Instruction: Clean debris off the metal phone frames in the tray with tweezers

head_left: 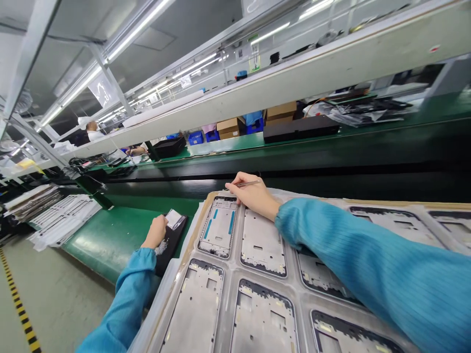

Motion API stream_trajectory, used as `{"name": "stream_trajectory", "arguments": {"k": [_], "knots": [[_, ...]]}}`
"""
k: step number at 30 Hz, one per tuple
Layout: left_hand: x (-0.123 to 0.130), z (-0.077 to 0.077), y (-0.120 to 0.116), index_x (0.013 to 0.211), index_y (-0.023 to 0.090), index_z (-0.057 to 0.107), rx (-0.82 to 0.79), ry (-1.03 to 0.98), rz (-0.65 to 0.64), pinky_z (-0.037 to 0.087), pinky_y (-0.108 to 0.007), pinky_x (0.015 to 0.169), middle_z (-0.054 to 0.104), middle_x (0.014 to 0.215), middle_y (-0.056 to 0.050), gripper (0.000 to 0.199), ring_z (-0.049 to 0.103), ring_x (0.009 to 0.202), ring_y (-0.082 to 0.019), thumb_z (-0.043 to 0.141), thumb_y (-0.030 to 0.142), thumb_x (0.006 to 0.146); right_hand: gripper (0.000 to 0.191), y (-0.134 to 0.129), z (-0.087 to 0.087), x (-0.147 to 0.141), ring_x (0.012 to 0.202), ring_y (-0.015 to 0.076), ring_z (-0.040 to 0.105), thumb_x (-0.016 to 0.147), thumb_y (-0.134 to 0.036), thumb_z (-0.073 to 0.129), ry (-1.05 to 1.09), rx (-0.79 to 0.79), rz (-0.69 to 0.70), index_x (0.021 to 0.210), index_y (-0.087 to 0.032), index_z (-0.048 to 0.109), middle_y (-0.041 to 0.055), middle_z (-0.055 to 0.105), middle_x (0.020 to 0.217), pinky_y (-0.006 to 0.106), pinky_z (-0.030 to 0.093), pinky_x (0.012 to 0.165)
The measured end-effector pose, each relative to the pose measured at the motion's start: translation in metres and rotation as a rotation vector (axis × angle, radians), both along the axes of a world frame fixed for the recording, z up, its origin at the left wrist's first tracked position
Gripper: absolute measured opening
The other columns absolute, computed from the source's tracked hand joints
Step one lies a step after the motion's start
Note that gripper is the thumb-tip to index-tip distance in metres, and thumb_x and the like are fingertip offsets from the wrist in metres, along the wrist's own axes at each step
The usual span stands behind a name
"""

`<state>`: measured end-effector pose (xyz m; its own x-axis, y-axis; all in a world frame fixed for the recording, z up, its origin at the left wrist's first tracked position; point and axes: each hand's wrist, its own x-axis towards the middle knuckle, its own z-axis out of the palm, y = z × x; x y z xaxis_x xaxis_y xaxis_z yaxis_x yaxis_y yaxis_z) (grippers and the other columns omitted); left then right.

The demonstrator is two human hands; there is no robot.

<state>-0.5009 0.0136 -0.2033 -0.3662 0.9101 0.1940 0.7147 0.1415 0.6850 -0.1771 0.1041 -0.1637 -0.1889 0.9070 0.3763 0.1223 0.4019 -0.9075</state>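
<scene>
Several grey phone frames sit in the pockets of a clear plastic tray [231, 268]. The far-left phone frame [221, 223] has blue strips on it. Over its upper right corner is my right hand [250, 192], its fingers closed on thin metal tweezers [248, 184]. The tweezers' tip is too small to make out. My left hand [156, 231] rests at the left edge of a black board [171, 250], beside a small white packet [174, 219]; its fingers are curled, and what they hold, if anything, is hidden. Small clear bits lie on the board near that hand.
A green bench [106, 240] extends left, with stacked white trays [66, 218] at its far end. Behind the tray runs a dark conveyor channel [184, 185]. Beyond it are a black box [300, 129], cartons and blue bins. A person [94, 131] is at the far left.
</scene>
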Motion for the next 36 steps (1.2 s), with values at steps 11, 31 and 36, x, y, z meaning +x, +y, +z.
{"name": "stream_trajectory", "arguments": {"k": [11,31,36], "knots": [[0.138,0.065,0.039,0.088,0.016,0.074,0.32,-0.572,-0.535,0.049,-0.029,0.063,0.066,0.075,-0.003,0.044,0.058,0.066,-0.016,0.084,0.057,0.074,0.043,0.01,-0.003,-0.001,0.05,0.0172,0.065,0.068,-0.057,0.078,0.152,-0.068,-0.081,0.066,-0.023,0.052,0.0013,0.066,0.059,0.024,0.044,0.039],[0.166,0.043,0.034,0.081,0.022,0.079,0.19,-0.908,-0.61,0.049,-0.031,0.063,0.075,0.081,-0.004,0.031,0.06,0.063,-0.016,0.096,0.04,0.062,0.014,-0.062,0.018,0.04,0.063,0.0154,0.061,0.081,-0.029,0.067,0.037,0.082,0.04,0.072,-0.022,0.059,-0.0019,0.068,0.068,0.028,0.046,0.061],[0.167,0.044,0.03,0.081,0.032,0.079,0.143,-0.849,-0.617,0.052,-0.039,0.069,0.077,0.086,-0.004,0.026,0.065,0.073,-0.024,0.095,0.044,0.064,0.02,-0.072,0.012,0.044,0.068,0.0161,0.061,0.081,-0.036,0.068,0.075,0.049,0.106,0.071,-0.021,0.06,0.0,0.067,0.071,0.029,0.047,0.064]]}}
